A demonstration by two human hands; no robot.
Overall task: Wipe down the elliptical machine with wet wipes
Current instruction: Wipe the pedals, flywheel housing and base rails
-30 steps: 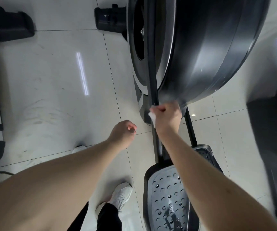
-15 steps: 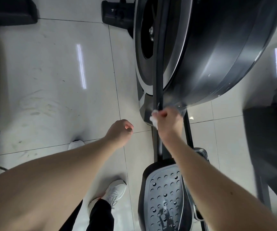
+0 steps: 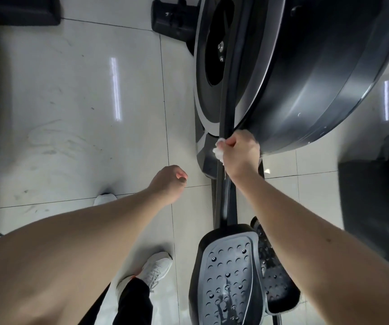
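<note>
The right hand (image 3: 239, 156) was clamped round the black pedal arm (image 3: 226, 106) of the elliptical machine (image 3: 206, 158), at the point where that bar passed the lower rim of the dark flywheel housing (image 3: 317, 73). A crumpled white wet wipe (image 3: 218, 151) was bunched between the fingers and the bar. Only a small part showed, at the thumb side of the fist, with a thin strand hanging below it. The left hand (image 3: 168, 182) hung over the floor tiles (image 3: 71, 109), well apart from the machine, its fingers loosely curled and holding nothing. Below the right forearm, the near foot pedal (image 3: 226, 275) lay with its studded face up and carried a wet streak. The far foot pedal (image 3: 276, 285) sat just beside it, partly hidden by the forearm. One white shoe (image 3: 157, 268) stood on the tiles just left of the near foot pedal. The toe of another shoe (image 3: 105, 198) showed above the left forearm. A black stabiliser foot (image 3: 172, 19) rested on the floor near the top edge — beside the housing. The tiles to the left bore grey scuff marks.
</note>
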